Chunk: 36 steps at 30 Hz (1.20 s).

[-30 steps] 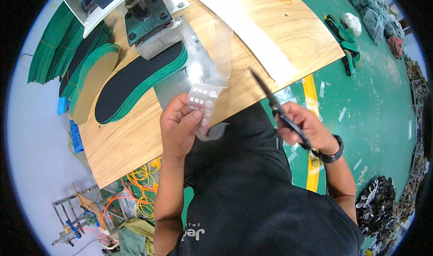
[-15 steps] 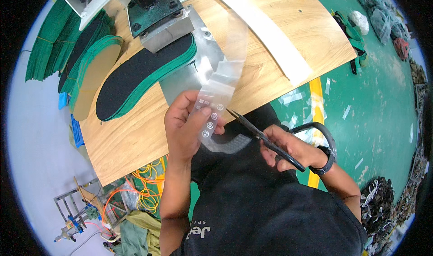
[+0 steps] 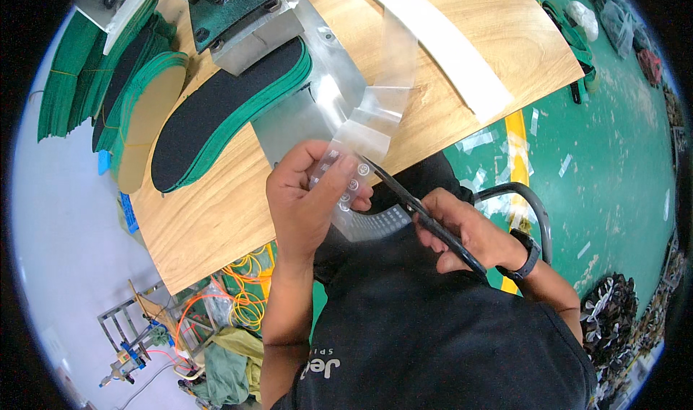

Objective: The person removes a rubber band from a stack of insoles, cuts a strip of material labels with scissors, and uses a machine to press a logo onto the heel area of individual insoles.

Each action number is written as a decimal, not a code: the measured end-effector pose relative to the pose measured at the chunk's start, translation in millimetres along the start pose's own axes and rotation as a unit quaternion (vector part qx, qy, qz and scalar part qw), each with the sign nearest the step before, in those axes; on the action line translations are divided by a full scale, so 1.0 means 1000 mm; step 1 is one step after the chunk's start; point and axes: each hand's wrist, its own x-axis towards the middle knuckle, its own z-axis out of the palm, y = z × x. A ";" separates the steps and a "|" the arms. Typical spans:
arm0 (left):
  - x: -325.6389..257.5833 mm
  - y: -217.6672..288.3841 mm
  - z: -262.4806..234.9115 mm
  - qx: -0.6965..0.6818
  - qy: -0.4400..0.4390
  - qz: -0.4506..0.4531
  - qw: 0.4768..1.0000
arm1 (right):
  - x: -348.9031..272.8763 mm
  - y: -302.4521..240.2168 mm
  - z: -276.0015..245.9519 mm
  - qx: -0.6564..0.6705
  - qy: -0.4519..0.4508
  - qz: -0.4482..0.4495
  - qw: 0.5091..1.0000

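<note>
My left hand [image 3: 307,193] pinches a clear plastic film strip [image 3: 364,137] that bears small white printed marks. One end of the strip runs up over the table, and the other curls down in front of my dark clothing. My right hand [image 3: 465,233] grips black scissors [image 3: 426,219] by the handles. Their tips reach the film's edge right beside my left fingers; whether the blades are parted I cannot make out. A stack of black and green insoles [image 3: 231,114] lies on the table, partly under a metal press block [image 3: 256,42].
The wooden table [image 3: 209,237] carries a metal plate [image 3: 278,132], a white strip [image 3: 447,45] and, at the left, more insole stacks [image 3: 148,114]. Film scraps [image 3: 476,141] litter the green floor. Orange and yellow hoses [image 3: 245,294] lie below the table.
The scissor tips have come up against the film next to my left fingers, where a gap showed before. My left hand and the film sit slightly further right in the picture, and the whole view has shifted a little.
</note>
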 end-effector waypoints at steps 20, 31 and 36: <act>-0.007 0.004 -0.004 0.095 -0.092 -0.045 0.990 | -0.018 -0.027 -0.002 -0.050 0.098 0.072 0.991; 0.011 0.003 0.015 0.487 -0.032 0.286 0.824 | -0.011 -0.069 -0.144 -0.441 0.409 -0.092 0.794; -0.025 0.000 0.052 0.387 -0.321 0.213 0.837 | 0.049 -0.082 -0.212 -0.575 0.409 -0.099 0.702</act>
